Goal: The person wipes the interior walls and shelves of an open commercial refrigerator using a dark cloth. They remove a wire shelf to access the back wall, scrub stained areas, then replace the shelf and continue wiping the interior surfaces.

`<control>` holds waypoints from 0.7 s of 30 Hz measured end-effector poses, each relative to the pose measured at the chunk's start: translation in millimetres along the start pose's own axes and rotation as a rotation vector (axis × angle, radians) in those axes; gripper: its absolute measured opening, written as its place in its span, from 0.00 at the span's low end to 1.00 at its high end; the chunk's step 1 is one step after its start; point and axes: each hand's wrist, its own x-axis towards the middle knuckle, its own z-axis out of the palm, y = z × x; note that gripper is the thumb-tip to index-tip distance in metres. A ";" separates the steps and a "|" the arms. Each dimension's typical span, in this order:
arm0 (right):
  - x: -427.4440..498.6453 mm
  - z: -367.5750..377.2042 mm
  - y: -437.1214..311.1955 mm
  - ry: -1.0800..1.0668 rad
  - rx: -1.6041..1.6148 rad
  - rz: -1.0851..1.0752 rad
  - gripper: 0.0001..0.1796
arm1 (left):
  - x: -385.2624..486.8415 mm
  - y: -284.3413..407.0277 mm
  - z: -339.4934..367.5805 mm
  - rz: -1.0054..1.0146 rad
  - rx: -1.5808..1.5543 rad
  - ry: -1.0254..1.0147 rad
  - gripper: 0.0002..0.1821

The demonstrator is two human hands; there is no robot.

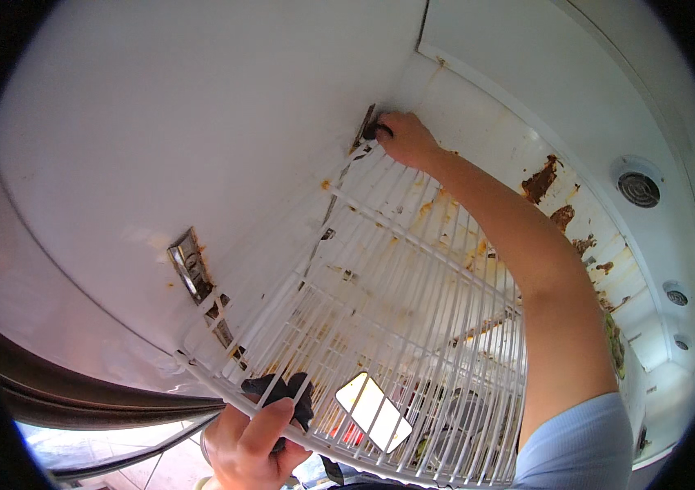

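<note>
My right hand (405, 138) reaches to the far corner of a white cabinet interior, its fingers on a small dark object beside the upper end of a metal shelf rail (363, 130). Whether that object is cloth or a fitting I cannot tell. At the bottom, my left hand (255, 438) grips the front edge of a white wire shelf (424, 245), with a black cloth (298, 398) bunched at its fingers. The shelf spans the cabinet at a slant. A bright rectangular panel, perhaps a phone (374, 411), shows through the wires.
A rusty metal bracket (190, 263) sits on the left wall. Rust patches (540, 179) mark the back wall, and round vents (638, 188) line the right panel. A dark door seal (102, 389) curves along the lower left. Round metal items (467, 410) show below the wires.
</note>
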 end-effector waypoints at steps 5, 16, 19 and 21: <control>-32.7 -0.2 7.5 0.054 0.259 -0.376 0.15 | -2.3 -2.6 -3.5 -0.047 0.021 -0.098 0.26; 24.3 28.7 -4.4 0.630 0.702 0.435 0.21 | 4.8 0.5 -3.7 0.056 0.030 0.012 0.26; 17.7 15.7 0.9 0.461 0.352 0.136 0.20 | 3.9 1.5 -4.3 0.036 0.024 -0.012 0.26; 17.1 -1.5 9.2 0.287 0.218 0.125 0.21 | 3.0 1.1 -4.1 0.035 0.042 -0.014 0.25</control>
